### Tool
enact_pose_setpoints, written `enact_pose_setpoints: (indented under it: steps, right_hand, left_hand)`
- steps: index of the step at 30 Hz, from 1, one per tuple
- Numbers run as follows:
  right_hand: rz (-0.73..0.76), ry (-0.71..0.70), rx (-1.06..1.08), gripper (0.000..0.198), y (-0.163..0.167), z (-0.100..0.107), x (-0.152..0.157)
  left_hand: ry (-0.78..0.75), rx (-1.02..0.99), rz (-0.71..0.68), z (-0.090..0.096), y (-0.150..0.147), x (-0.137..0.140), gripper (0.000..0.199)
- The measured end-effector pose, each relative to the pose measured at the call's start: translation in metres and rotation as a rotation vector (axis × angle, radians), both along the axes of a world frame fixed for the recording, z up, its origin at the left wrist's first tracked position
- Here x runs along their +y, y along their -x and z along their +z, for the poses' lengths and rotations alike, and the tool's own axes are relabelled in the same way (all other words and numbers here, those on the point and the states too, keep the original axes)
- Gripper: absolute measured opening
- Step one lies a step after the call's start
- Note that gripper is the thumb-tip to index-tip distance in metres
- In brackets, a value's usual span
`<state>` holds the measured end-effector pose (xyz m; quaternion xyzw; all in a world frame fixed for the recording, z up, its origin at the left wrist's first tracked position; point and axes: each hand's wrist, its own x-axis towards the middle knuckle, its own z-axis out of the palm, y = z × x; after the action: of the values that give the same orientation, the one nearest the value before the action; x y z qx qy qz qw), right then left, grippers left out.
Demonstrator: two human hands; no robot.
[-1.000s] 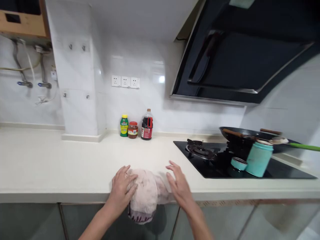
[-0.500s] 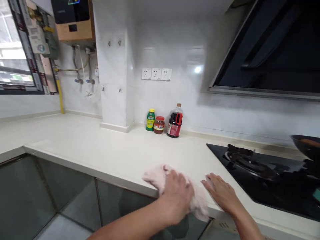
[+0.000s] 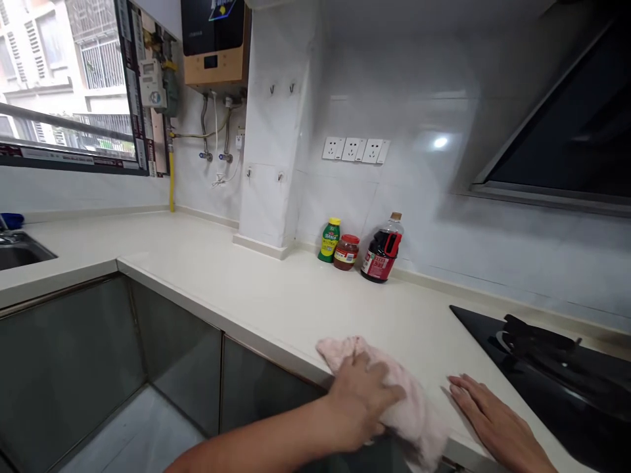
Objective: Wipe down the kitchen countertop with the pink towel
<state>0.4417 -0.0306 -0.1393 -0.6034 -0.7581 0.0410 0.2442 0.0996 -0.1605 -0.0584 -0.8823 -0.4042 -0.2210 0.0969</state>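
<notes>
My left hand (image 3: 362, 401) lies over a pale pink cloth (image 3: 414, 407) at the counter's front edge, its fingers bent down onto the fabric. Part of the cloth is bunched on the white countertop (image 3: 276, 299), and its near end hangs over the edge. To the right, my right hand (image 3: 493, 417) rests on the countertop with fingers stretched out and nothing in them. It lies between the cloth and the black gas hob (image 3: 557, 374).
Against the wall stand a green bottle with a yellow cap (image 3: 329, 240), a red-lidded jar (image 3: 346, 253) and a large dark sauce bottle (image 3: 382, 253). A sink (image 3: 24, 251) is at the far left. Grey cabinet doors (image 3: 172, 348) lie below; a range hood (image 3: 566, 151) overhangs the right.
The view has turned left, so everything appears further right; the sink has come into view and the wok has gone out. My left hand stays on the cloth, my right on the counter.
</notes>
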Motion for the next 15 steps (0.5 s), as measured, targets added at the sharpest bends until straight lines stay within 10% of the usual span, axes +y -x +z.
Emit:
enact_pose_setpoints:
  steps: [15]
  right_hand:
    - [0.031,-0.069,0.019,0.073,0.01,0.004,-0.011]
  left_hand:
    - [-0.07,-0.013,0.878,0.008,0.293,-0.044,0.067]
